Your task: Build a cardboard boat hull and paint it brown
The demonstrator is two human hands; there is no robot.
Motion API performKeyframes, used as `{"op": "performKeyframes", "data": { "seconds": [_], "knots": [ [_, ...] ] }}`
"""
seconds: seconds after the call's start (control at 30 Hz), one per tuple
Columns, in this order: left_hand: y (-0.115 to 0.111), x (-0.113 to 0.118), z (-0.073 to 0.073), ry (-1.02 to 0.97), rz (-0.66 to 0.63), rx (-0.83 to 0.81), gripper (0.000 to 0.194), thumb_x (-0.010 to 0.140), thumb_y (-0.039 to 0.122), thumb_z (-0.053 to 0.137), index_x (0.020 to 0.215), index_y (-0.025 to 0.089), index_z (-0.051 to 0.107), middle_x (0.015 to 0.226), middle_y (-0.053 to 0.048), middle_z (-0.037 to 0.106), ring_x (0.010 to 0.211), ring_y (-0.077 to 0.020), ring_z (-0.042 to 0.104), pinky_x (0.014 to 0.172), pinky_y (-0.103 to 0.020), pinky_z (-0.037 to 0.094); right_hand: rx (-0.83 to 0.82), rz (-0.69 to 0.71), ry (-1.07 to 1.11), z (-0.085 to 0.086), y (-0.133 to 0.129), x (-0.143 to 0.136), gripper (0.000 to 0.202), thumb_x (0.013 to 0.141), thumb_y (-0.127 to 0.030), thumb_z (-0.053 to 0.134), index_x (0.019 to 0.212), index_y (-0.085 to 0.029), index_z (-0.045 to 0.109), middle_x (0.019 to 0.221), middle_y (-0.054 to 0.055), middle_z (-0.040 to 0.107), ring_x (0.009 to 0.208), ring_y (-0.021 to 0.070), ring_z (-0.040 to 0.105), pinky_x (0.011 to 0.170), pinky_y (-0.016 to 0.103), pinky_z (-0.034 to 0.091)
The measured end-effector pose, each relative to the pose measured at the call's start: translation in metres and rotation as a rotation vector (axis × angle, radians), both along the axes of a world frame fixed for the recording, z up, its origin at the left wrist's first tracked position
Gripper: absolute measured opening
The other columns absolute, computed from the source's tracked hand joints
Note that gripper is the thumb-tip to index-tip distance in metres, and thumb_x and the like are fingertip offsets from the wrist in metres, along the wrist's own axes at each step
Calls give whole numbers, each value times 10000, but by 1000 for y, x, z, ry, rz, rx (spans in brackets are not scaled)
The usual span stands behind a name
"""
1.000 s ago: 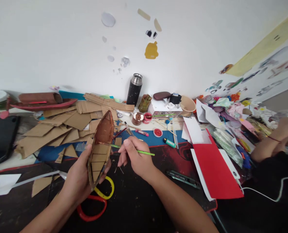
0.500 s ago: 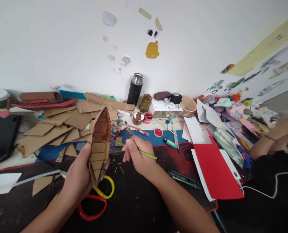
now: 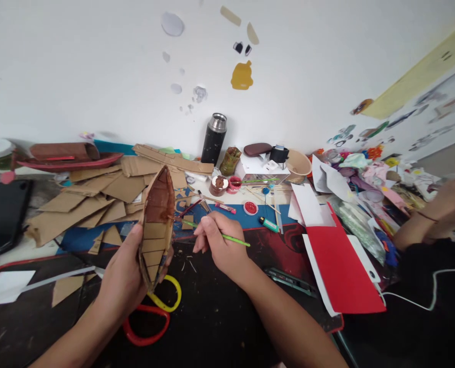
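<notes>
Red and yellow handles of scissors [image 3: 161, 306] low on the dark mat [image 3: 215, 317]. Just above, boat [image 3: 154, 230] in the left hand [image 3: 123, 263], clasped between thumb and fingers, one end up, hollow inside showing. In the right hand [image 3: 227, 253], pinched between thumb and fingertips: green brush [image 3: 237, 240], with tip at the right rim; touching or not, hard to tell. Apparently partway through painting: brown over the upper inside, bare card below. Probably calling for a firm hold and light strokes along the edge. Farther off, card scraps [image 3: 74, 220] leftward, red dish [image 3: 250, 207], then brown pot [image 3: 218, 185]; lastly, near the wall [image 3: 116, 76], black flask [image 3: 214, 140]
</notes>
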State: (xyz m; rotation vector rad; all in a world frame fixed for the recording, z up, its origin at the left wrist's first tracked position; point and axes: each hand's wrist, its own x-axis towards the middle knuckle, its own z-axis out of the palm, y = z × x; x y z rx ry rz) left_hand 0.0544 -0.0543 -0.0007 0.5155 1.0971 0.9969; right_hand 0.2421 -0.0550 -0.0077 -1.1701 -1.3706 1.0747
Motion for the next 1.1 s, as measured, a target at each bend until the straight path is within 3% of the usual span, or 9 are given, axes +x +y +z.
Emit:
{"op": "performKeyframes", "data": {
  "seconds": [0.13, 0.47, 0.6, 0.73, 0.93, 1.1],
  "knots": [
    [-1, 0, 0, 1, -4, -10, 636, 743, 711, 827, 1088, 202, 662, 568, 30, 616, 439, -200, 566, 376, -277, 361, -2, 2, -21, 0, 2, 1, 575, 1107, -722, 500, 866, -234, 687, 583, -19, 662, 526, 147, 661, 568, 257, 540],
    [1, -2, 1, -3, 6, -18, 462, 883, 646, 689, 1018, 205, 669, 566, 16, 604, 446, -205, 566, 379, -284, 385, -18, 77, 39, 2, -7, -1, 574, 1114, -706, 496, 843, -229, 666, 522, -60, 554, 468, 135, 658, 502, 230, 492],
    [2, -2, 3, 12, 5, -61, 451, 854, 642, 693, 975, 210, 650, 573, 8, 611, 472, -223, 591, 386, -296, 422, 22, 69, -7, 0, -7, 1, 511, 1143, -627, 510, 877, -229, 689, 581, -34, 646, 517, 127, 672, 542, 229, 507],
    [1, -1, 4, -9, 9, -58, 420, 851, 615, 702, 943, 211, 637, 577, 3, 614, 473, -222, 594, 391, -298, 438, 44, 37, -39, 2, -5, 0, 528, 1144, -644, 486, 880, -234, 689, 595, -23, 670, 529, 133, 679, 565, 240, 526],
    [4, 0, 13, 59, 54, -72, 373, 862, 584, 646, 899, 212, 637, 556, 3, 613, 404, -197, 527, 386, -299, 431, -34, 130, 90, 7, -13, -2, 572, 1111, -692, 521, 812, -221, 648, 492, -73, 506, 440, 134, 658, 454, 209, 449],
    [7, 6, 24, 42, 105, -144, 342, 834, 533, 578, 912, 208, 649, 557, 17, 588, 385, -195, 503, 358, -301, 401, -39, 96, 129, 6, -7, -4, 583, 1078, -731, 558, 808, -221, 643, 506, -57, 562, 443, 126, 638, 463, 208, 472]
  ]
}}
